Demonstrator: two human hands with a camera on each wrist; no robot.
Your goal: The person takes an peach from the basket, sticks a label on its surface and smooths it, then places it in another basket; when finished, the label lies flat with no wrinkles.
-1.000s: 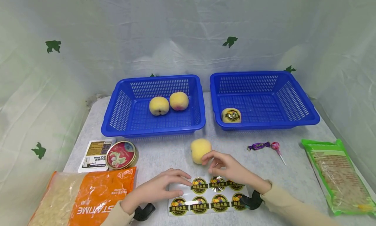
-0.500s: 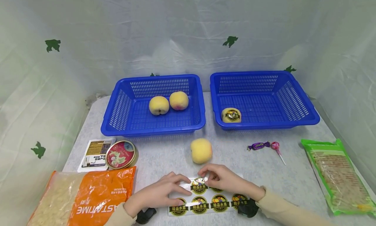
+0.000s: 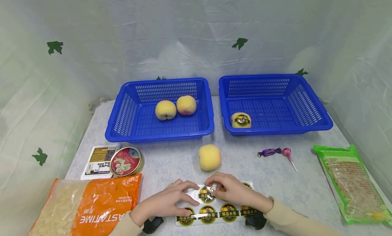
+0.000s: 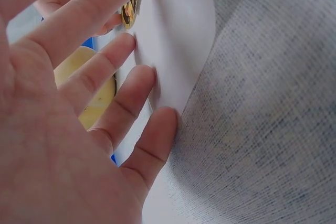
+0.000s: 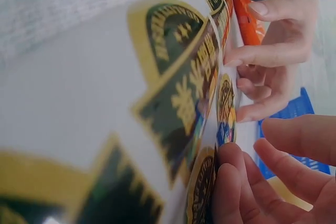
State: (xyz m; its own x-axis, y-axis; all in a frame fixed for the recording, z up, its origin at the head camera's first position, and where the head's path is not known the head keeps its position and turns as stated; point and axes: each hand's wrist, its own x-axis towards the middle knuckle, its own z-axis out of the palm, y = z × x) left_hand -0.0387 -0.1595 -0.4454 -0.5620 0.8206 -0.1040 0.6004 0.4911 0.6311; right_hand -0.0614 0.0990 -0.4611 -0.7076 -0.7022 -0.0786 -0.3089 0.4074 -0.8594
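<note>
A sheet of round black-and-gold stickers (image 3: 218,221) lies at the table's front. My left hand (image 3: 171,200) rests on its left part with fingers spread, fingertips touching the sheet (image 4: 178,45) in the left wrist view. With thumb and index fingertip together, my right hand (image 3: 234,192) pinches the edge of the upper-left sticker (image 3: 205,194); in the right wrist view the fingertips meet at that sticker (image 5: 226,108). How far it is lifted is hard to tell. A yellow peach (image 3: 209,157) sits just beyond the hands.
Behind stand two blue baskets: the left basket (image 3: 159,139) holds two peaches, the right basket (image 3: 284,129) one stickered peach (image 3: 241,120). A macaroni bag (image 3: 104,205), round tin (image 3: 125,161) and white packet (image 3: 98,162) lie left; candy (image 3: 269,152), lollipop (image 3: 287,152) and green-edged bag (image 3: 352,185) right.
My right hand has moved from beside the peach down and left to the upper-left sticker, which now glints. My left hand has barely shifted. The peach has stayed in place.
</note>
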